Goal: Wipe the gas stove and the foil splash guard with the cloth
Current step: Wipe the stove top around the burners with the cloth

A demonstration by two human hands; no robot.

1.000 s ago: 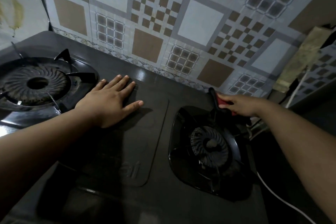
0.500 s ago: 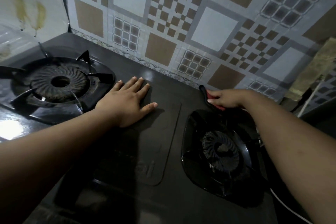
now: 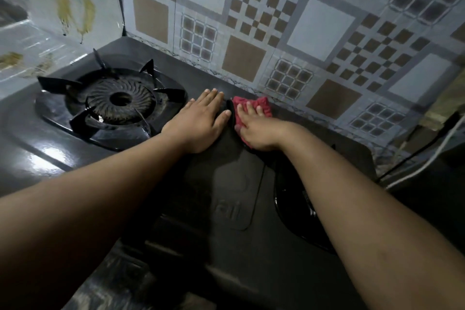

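Fingers (image 3: 247, 108) of my right hand (image 3: 256, 128) lie spread and flat on the red cloth (image 3: 261, 103), pressing it down rather than gripping it, on the far middle of the black gas stove (image 3: 226, 196) just near the tiled wall (image 3: 276, 20). My left hand (image 3: 198, 121) rests palm-down and released just left of it, thumb nearly touching the cloth. Left of that sits the burner (image 3: 118, 99) with its pan supports. Far left stands the foil splash guard (image 3: 63, 7), streaked with yellowish stains.
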